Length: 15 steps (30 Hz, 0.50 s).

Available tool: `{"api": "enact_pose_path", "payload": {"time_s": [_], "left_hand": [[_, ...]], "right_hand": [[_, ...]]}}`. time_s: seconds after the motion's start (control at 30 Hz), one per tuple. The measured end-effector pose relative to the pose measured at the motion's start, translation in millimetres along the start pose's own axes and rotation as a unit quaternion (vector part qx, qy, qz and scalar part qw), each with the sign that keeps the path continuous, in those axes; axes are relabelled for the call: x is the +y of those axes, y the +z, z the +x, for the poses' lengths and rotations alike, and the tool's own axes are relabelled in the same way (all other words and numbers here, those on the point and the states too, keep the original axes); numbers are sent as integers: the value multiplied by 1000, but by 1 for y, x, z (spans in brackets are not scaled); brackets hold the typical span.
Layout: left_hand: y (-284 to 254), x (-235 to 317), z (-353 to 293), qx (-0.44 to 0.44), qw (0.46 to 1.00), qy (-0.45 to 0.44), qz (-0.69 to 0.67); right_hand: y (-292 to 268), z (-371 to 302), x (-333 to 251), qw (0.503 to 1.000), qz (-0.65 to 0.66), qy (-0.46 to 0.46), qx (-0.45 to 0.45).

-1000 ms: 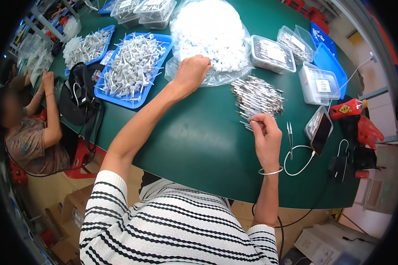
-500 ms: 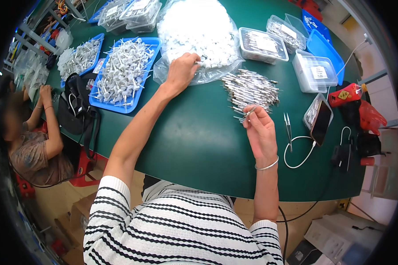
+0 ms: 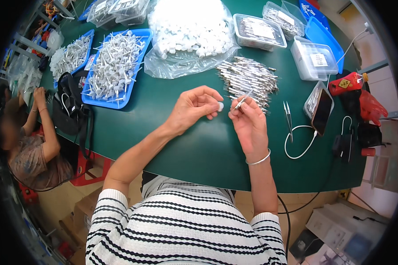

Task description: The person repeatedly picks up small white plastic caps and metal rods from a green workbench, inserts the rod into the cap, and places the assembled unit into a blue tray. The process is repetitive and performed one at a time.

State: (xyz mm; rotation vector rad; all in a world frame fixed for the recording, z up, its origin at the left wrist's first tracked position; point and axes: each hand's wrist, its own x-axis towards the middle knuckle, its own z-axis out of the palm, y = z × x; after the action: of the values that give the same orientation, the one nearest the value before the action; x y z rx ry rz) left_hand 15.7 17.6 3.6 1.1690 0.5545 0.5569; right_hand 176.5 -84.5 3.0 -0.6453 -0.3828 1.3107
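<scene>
Between the thumb and fingers of my left hand (image 3: 191, 108) is a small white plastic cap (image 3: 220, 106). My right hand (image 3: 250, 119) pinches a thin metal pin (image 3: 240, 104), held at a slant just right of the cap; the two pieces are apart. Behind my right hand lies a loose heap of similar metal pins (image 3: 247, 79) on the green table (image 3: 190, 152). Beyond my left hand, a clear plastic bag (image 3: 177, 66) lies open, heaped with white caps (image 3: 192, 33).
Blue trays (image 3: 124, 100) of white-headed pins stand at the left, near a black bag (image 3: 68, 106). Lidded clear boxes (image 3: 260, 32) line the far right. Tweezers (image 3: 288, 121), a phone (image 3: 322, 112) with a white cable and a red bottle (image 3: 347, 84) lie right. A co-worker (image 3: 40, 145) sits left.
My left hand has come back from the bag of caps toward my right hand, now with a white cap in its fingers. My right hand has shifted slightly left, still holding the pin.
</scene>
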Motion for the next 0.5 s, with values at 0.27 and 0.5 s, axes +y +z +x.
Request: {"api": "enact_pose_path", "payload": {"time_s": [0.27, 0.5], "left_hand": [[8, -15, -3, 14, 977, -119, -175], [5, -17, 0, -5, 968, -137, -208]], "right_hand": [[3, 1, 8, 1000, -4, -22, 3], [12, -3, 4, 991, -99, -82, 26]]}}
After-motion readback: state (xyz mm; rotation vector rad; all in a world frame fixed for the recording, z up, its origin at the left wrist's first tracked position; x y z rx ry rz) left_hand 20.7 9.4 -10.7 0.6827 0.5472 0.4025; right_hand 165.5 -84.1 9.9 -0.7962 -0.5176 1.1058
